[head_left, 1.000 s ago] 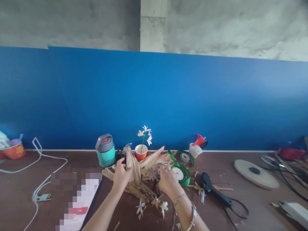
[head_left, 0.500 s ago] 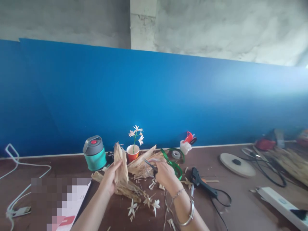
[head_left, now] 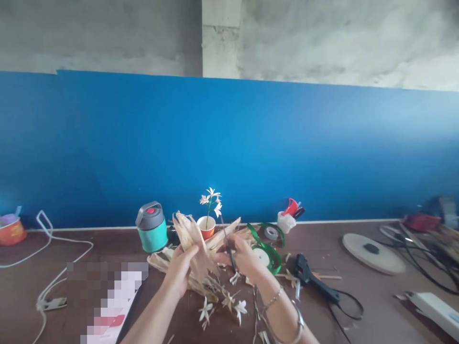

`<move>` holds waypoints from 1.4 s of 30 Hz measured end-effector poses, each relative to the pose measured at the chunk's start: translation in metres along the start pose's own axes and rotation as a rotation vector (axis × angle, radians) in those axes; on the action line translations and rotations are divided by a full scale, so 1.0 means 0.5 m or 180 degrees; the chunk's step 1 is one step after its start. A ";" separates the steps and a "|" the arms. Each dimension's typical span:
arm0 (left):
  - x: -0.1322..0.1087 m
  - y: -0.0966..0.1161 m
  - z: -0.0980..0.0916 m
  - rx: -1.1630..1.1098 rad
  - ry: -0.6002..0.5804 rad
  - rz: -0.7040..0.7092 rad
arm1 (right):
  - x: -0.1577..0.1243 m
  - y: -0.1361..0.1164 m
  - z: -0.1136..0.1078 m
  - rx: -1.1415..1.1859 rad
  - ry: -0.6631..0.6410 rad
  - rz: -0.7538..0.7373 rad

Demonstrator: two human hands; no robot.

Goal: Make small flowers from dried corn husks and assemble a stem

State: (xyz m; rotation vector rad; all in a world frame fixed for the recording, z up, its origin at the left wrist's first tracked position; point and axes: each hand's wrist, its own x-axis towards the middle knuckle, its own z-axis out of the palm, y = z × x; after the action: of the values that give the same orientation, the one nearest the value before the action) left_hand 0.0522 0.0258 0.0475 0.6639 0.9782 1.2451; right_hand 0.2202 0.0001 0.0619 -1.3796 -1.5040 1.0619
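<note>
My left hand (head_left: 181, 270) is closed around a bunch of dried straw-coloured husk leaves (head_left: 191, 236), held upright over a heap of the same husks (head_left: 229, 231) on the brown table (head_left: 358, 291). My right hand (head_left: 244, 255) grips a pair of scissors (head_left: 226, 243), blades pointing up, close beside the held husks. Small cream husk flowers (head_left: 224, 306) lie on the table just in front of my hands. A red paper cup (head_left: 208, 227) with a flower stem (head_left: 212, 200) stands behind the heap.
A teal flask (head_left: 152, 231) stands left of the cup. Green ribbon rolls (head_left: 267, 255), a tape roll (head_left: 271, 233) and a black glue gun (head_left: 311, 279) with its cord lie to the right. A round disc (head_left: 373, 253), cables, a white power strip (head_left: 435, 310) and a white cord (head_left: 53, 267) are farther out.
My right hand has lifted the scissors from the heap and turned the blades upright next to the husks. My left hand has kept its hold on the husk bunch, which now leans more to the right.
</note>
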 end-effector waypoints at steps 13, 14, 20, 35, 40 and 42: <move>-0.011 0.000 0.007 -0.0035 -0.0697 -0.0402 | 0.007 -0.008 0.017 0.1275 0.0101 0.0168; -0.011 -0.002 0.007 -0.0044 -0.0756 -0.0430 | 0.006 -0.009 0.016 0.1326 0.0090 0.0142; -0.014 -0.002 0.007 0.0068 -0.0892 -0.0440 | 0.005 -0.009 0.014 0.1411 -0.0078 0.0046; -0.013 0.020 0.011 -0.0137 0.0194 -0.0006 | 0.004 0.004 -0.012 0.0474 -0.0429 0.0049; -0.014 0.017 0.011 0.0050 -0.0152 0.0073 | 0.001 -0.010 0.000 0.0876 -0.0482 0.0046; -0.017 0.013 0.011 0.0101 -0.0294 0.0005 | -0.001 -0.016 0.011 0.0940 -0.0447 0.0200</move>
State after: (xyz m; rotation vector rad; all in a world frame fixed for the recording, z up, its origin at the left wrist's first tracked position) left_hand 0.0537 0.0196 0.0577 0.7407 0.9226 1.1920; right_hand 0.2125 -0.0010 0.0676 -1.1711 -1.3435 1.3841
